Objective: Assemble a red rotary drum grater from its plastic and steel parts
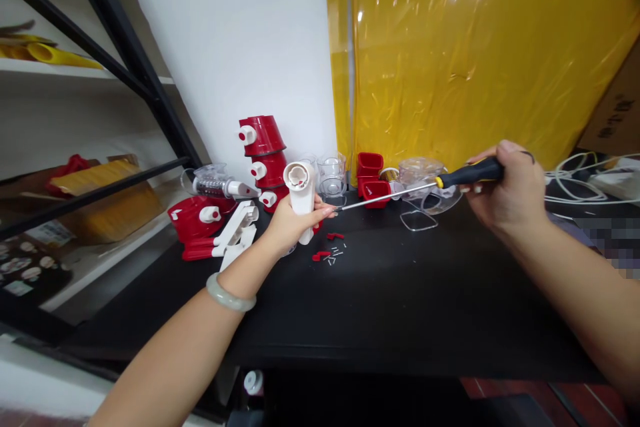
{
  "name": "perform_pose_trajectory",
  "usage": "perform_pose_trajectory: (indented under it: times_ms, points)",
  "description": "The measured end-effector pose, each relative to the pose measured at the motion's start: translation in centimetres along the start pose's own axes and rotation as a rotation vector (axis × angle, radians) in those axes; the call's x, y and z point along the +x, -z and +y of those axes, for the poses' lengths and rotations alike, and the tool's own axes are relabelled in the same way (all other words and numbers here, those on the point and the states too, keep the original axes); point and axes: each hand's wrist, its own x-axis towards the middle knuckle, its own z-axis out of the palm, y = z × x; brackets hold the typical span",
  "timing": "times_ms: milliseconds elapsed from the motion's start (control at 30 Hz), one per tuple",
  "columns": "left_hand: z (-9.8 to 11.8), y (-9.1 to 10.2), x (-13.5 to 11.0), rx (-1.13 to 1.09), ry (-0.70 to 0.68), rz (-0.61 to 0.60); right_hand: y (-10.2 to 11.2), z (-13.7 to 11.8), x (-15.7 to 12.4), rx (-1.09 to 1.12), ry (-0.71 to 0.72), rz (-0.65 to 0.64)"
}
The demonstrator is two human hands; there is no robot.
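White plastic, so that part (301, 199) is probably light and stiff, right? Where's it at?

Looks held up over the tabletop (410, 300), near the red stack (267, 169). Left grip (287, 221) is closed around it, thumb across the front. I'd guess it's smooth and a bit slippery, so grab the long body and go easy on the round end; that thin rim seems the likeliest bit to chip.

And the right grip (505, 192)?

Wrapped round the screwdriver (460, 175) handle, shaft aimed at the left fingertips. Chunky handle, should be easy to hang onto.

Tip touching anything?

Can't tell, it gets lost by those fingertips. Part's back is hidden too, and the thumb covers its middle. Screws (336, 252) below are too tiny to read the heads, and both forearms run out of frame.
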Motion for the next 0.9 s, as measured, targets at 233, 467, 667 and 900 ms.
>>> perform_pose_trajectory:
  times_ms: [233, 467, 667, 900]
  points:
    - [-0.13, 0.22, 0.11, 0.006, 0.000, -0.013, -0.04, 0.06, 0.02, 0.002, -0.004, 0.009]
    - [0.07, 0.09, -0.01, -0.038, -0.007, -0.006, 0.08, 0.33, 0.15, 0.032, 0.016, -0.027]
    - [-0.24, 0.26, 0.08, -0.075, 0.003, -0.016, 0.10, 0.38, 0.20, 0.022, 0.017, -0.028]
    - [-0.17, 0.37, 0.19, -0.070, -0.005, 0.021, 0.06, 0.39, 0.16, 0.054, -0.005, -0.069]
